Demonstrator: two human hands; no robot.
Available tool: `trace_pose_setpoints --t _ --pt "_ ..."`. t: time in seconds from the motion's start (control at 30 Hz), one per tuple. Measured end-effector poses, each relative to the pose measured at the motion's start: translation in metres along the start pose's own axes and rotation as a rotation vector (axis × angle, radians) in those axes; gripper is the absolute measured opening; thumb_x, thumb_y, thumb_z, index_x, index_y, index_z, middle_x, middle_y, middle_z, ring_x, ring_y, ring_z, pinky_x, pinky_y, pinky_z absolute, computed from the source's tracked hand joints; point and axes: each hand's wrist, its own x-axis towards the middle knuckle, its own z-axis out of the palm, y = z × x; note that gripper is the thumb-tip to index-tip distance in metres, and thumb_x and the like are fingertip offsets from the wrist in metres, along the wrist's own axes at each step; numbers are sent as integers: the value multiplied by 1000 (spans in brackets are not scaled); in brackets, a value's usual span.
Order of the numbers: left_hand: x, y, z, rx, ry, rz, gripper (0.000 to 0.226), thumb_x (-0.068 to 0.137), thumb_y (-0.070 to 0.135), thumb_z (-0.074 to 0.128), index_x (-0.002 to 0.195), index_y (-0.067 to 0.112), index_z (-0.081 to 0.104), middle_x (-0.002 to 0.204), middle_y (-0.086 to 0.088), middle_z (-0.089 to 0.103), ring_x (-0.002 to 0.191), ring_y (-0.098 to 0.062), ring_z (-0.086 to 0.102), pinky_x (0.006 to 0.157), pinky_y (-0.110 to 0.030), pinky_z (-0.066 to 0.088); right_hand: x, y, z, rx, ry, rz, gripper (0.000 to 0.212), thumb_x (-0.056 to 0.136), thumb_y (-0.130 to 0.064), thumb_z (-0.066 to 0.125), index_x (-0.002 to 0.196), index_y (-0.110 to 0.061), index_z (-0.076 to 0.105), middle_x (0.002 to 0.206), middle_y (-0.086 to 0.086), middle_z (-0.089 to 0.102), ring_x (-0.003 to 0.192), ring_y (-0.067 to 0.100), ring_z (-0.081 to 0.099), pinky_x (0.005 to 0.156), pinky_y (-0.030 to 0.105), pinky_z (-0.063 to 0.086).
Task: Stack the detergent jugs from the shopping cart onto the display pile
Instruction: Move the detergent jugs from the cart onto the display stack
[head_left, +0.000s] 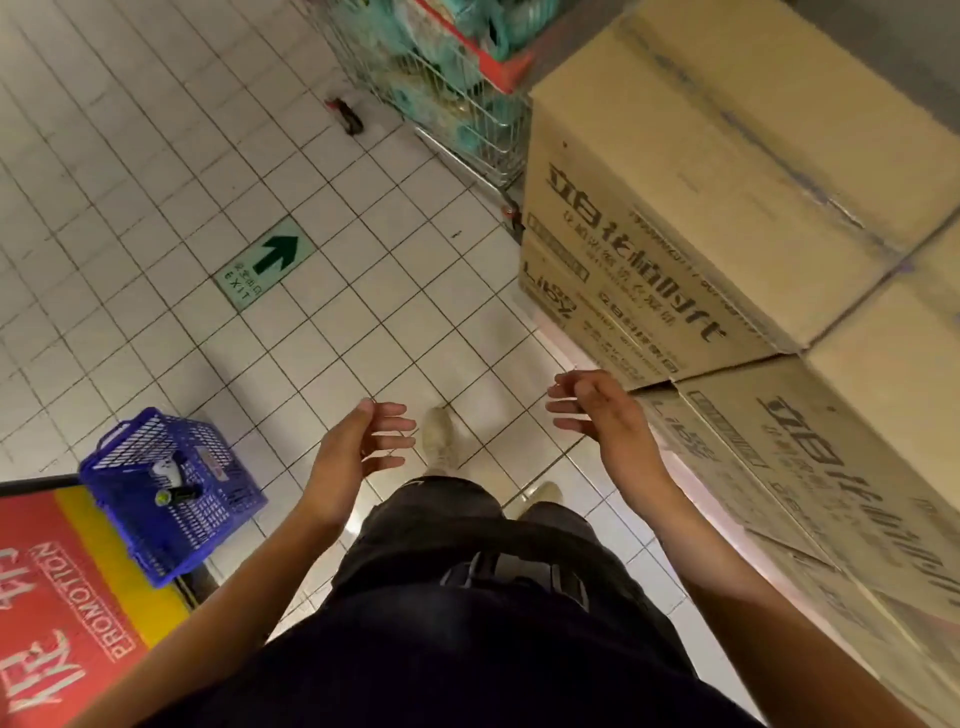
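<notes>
head: wire cart (483, 137) beside cardboard cartons (717, 171)

tiled floor (156, 156) with basket (171, 493), cart (467, 119), cartons (675, 208)

The green floor sign (265, 270) ahead of me reads "EXIT", with a dark arrow and small Chinese characters. Left of it and nearer me, the red board (67, 613) says "PROMOTION". Right of it, the lower cardboard box (587, 312) bears "Liby" among Chinese print.
</notes>
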Motion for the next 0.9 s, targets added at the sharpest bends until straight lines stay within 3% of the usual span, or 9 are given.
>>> trace_pose_setpoints --t 0.03,0.13,0.33,0.43,0.57,0.67,0.73,0.9 --pt "18 12 -38 -40 60 -6 58 105 57 35 118 17 74 115 -10 78 104 -29 76 82 -35 59 35 -23 42 -48 -89 -25 23 112 -11 45 122 -2 63 122 27 70 105 33 71 91 41 58" --pt "32 21 -67 -66 117 -21 56 114 49 29 117 16 74 114 -10 79 103 -29 76 82 -36 58 63 -60 73 -119 -156 -90 24 111 -12 47 126 -3 63 120 24 71 109 38 71 93 46 57" --pt "69 49 -99 -83 140 -17 55 115 43 27 116 14 73 111 -8 80 103 -31 75 81 -34 58 104 -80 116 -171 -166 -86 27 110 -5 47 130 7 60 120 28 70 111 44 69 96 53 56" --pt "117 93 -123 -105 128 12 52 115 41 28 117 13 72 110 -9 79 104 -34 74 79 -30 61 138 -105 149 -195 -180 -66 26 109 -2 47 129 7 61 120 29 70 111 43 69 94 46 58" --pt "178 155 -134 -79 86 110 47 112 45 33 118 18 72 113 -7 79 103 -28 76 83 -33 63 174 -128 158 -194 -155 -49 24 108 -3 50 125 0 66 116 18 73 109 33 73 89 31 61" --pt "230 202 -131 -87 78 151 40 113 37 36 112 24 74 112 -6 79 106 -32 75 82 -33 61 210 -146 153 -191 -149 -61 22 108 -8 53 122 -12 70 115 8 75 108 25 74 88 28 60" --pt "259 230 -125 -80 51 190 39 108 46 40 109 32 77 113 -6 79 105 -29 76 79 -29 62 238 -157 148 -186 -147 -54 22 109 -9 53 121 -14 70 114 5 76 107 23 75 88 27 60" --pt "328 276 -117 -58 74 207 44 109 52 35 109 38 76 115 -4 78 103 -24 76 79 -30 62 337 -199 152 -117 -127 -41 20 107 -6 54 117 -11 71 109 11 77 104 30 74 85 31 61"
